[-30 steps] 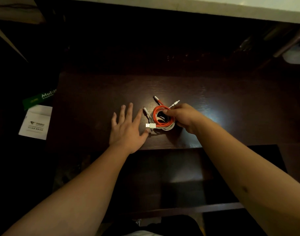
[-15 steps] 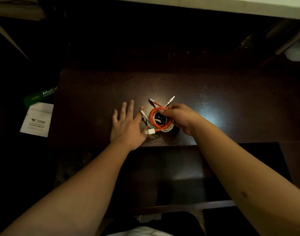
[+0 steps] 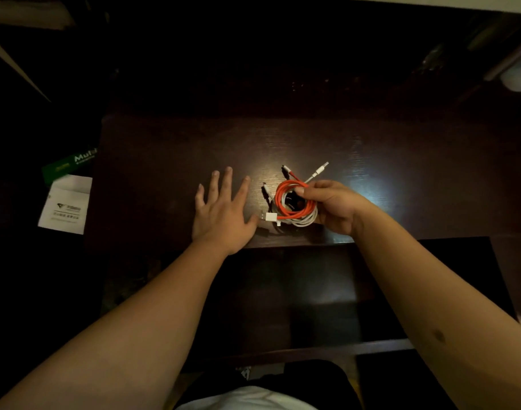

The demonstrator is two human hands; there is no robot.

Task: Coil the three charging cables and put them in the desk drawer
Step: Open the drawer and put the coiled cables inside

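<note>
A stack of coiled cables lies near the front edge of the dark wooden desk (image 3: 164, 149): an orange cable (image 3: 281, 199) on top, a white cable (image 3: 305, 221) under it, and a dark one barely visible in the middle. Several plug ends stick out at the back and left. My right hand (image 3: 331, 205) pinches the right side of the coils, thumb on top. My left hand (image 3: 222, 213) rests flat on the desk with fingers spread, its thumb beside the white USB plug (image 3: 269, 216). The open drawer (image 3: 312, 294) sits below the desk edge, dark inside.
A white leaflet (image 3: 65, 207) and a green box (image 3: 68, 164) lie on the floor left of the desk. Dim shapes stand at the back right. The drawer's front rail (image 3: 327, 350) crosses just above my lap.
My right hand has tightened its pinch on the coils and they look slightly lifted and shifted. My left hand has stayed flat in the same spot.
</note>
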